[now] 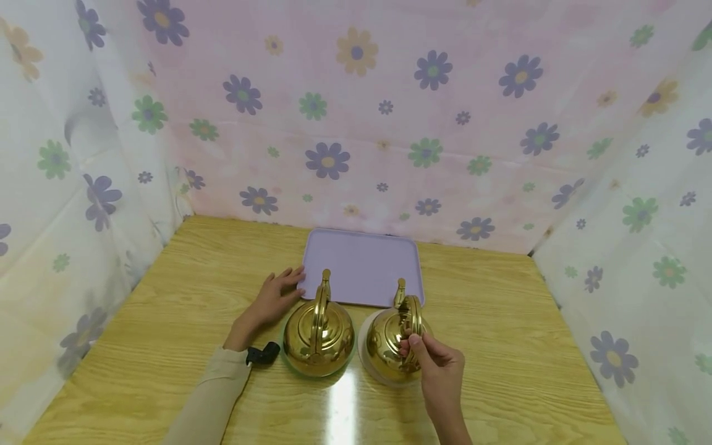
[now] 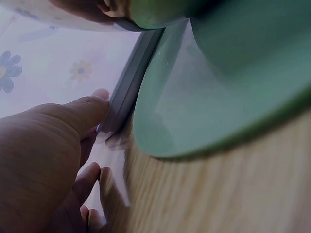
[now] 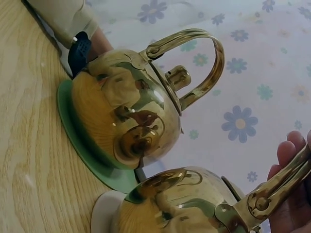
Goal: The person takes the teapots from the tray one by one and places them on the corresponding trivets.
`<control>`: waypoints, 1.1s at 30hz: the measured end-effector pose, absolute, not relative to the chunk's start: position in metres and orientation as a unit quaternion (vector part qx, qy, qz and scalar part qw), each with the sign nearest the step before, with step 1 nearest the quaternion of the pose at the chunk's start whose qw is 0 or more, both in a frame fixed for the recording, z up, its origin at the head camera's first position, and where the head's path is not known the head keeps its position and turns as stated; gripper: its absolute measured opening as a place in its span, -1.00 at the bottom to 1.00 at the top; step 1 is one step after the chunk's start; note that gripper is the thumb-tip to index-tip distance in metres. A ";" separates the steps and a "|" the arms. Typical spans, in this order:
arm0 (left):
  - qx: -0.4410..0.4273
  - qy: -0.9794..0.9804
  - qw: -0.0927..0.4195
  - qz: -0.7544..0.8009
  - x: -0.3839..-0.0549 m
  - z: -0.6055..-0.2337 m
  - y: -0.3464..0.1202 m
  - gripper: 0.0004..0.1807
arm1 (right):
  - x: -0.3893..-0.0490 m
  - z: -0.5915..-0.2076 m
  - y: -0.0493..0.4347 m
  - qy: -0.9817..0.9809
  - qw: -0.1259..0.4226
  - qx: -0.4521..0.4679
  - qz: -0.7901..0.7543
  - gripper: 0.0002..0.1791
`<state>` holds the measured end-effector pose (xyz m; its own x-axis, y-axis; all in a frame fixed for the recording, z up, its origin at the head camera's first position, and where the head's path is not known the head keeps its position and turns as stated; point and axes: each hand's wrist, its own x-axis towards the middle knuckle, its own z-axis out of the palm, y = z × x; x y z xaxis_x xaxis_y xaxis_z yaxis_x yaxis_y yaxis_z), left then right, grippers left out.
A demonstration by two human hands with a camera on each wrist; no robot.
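Observation:
Two gold kettles stand side by side, spouts facing away. The left kettle (image 1: 336, 352) is on a green plate (image 2: 180, 116), and the right kettle (image 1: 382, 346) is over a cream plate (image 3: 103, 213). My right hand (image 1: 443, 371) grips the arched handle of the right kettle, fingers passing under it in the right wrist view. Beyond the kettles lies a lilac tray (image 1: 364, 262). With fingers spread, my left hand (image 1: 276, 298) touches the tray's left edge. Its thumb (image 2: 90, 109) rests at the tray rim in the left wrist view.
Everything rests on a wood-grain table (image 1: 500, 346). Flower-printed cloth (image 1: 378, 123) hangs behind it and along both sides. A black device (image 1: 264, 354) sits on the left wrist, close beside the green plate.

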<state>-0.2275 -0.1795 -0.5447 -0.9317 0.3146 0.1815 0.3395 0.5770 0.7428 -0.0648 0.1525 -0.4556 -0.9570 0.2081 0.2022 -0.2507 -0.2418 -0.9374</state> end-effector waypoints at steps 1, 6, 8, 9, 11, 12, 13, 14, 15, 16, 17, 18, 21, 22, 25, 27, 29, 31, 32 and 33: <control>-0.185 -0.887 0.014 -0.423 -0.228 -0.544 -0.179 -0.48 | -0.065 -0.456 0.152 -0.596 0.148 0.019 0.789 -0.85; -0.185 -0.885 0.010 -0.428 -0.228 -0.543 -0.177 -0.47 | -0.065 -0.456 0.152 -0.588 0.157 0.018 0.793 -0.84; -0.184 -0.885 0.008 -0.428 -0.228 -0.543 -0.177 -0.47 | -0.065 -0.457 0.152 -0.588 0.159 0.011 0.793 -0.84; -0.184 -0.885 0.007 -0.427 -0.228 -0.544 -0.177 -0.47 | -0.065 -0.457 0.152 -0.588 0.159 0.008 0.793 -0.84; -0.184 -0.885 0.006 -0.428 -0.228 -0.544 -0.177 -0.47 | -0.065 -0.457 0.152 -0.590 0.161 0.000 0.791 -0.84; -0.184 -0.885 0.006 -0.428 -0.228 -0.545 -0.176 -0.47 | -0.065 -0.457 0.152 -0.593 0.163 -0.003 0.788 -0.84; -0.185 -0.884 0.005 -0.429 -0.228 -0.545 -0.176 -0.47 | -0.065 -0.457 0.152 -0.596 0.165 -0.006 0.786 -0.83; -0.185 -0.884 0.005 -0.429 -0.228 -0.545 -0.176 -0.47 | -0.065 -0.458 0.152 -0.602 0.167 -0.009 0.781 -0.83; -0.184 -0.883 0.004 -0.431 -0.228 -0.545 -0.176 -0.47 | -0.065 -0.458 0.152 -0.607 0.168 -0.011 0.776 -0.82; -0.185 -0.884 0.005 -0.430 -0.228 -0.545 -0.176 -0.47 | -0.065 -0.458 0.151 -0.612 0.169 -0.013 0.772 -0.81; -0.186 -0.884 0.005 -0.428 -0.228 -0.545 -0.177 -0.47 | -0.065 -0.459 0.151 -0.617 0.169 -0.016 0.769 -0.81; -0.185 -0.885 0.004 -0.428 -0.228 -0.545 -0.177 -0.47 | -0.065 -0.459 0.151 -0.620 0.169 -0.017 0.766 -0.81; -0.186 -0.887 0.004 -0.422 -0.227 -0.545 -0.179 -0.47 | -0.065 -0.460 0.151 -0.618 0.166 -0.008 0.768 -0.83; -0.188 -0.888 0.005 -0.419 -0.227 -0.544 -0.180 -0.47 | -0.065 -0.460 0.151 -0.616 0.164 -0.003 0.770 -0.84; -0.192 -0.892 0.009 -0.410 -0.226 -0.544 -0.180 -0.48 | -0.066 -0.460 0.153 -0.613 0.161 0.023 0.774 -0.85; -0.193 -0.894 0.012 -0.403 -0.226 -0.543 -0.181 -0.49 | -0.067 -0.459 0.155 -0.614 0.158 0.043 0.772 -0.86; -0.198 -0.898 0.016 -0.394 -0.225 -0.542 -0.180 -0.50 | -0.068 -0.459 0.157 -0.621 0.157 0.058 0.766 -0.86; -0.200 -0.901 0.017 -0.385 -0.224 -0.540 -0.180 -0.50 | -0.069 -0.459 0.159 -0.633 0.159 0.065 0.755 -0.86; -0.200 -0.903 0.016 -0.380 -0.224 -0.539 -0.180 -0.50 | -0.070 -0.459 0.159 -0.640 0.160 0.067 0.748 -0.86; -0.201 -0.905 0.015 -0.374 -0.223 -0.538 -0.179 -0.49 | -0.070 -0.460 0.160 -0.648 0.162 0.068 0.741 -0.86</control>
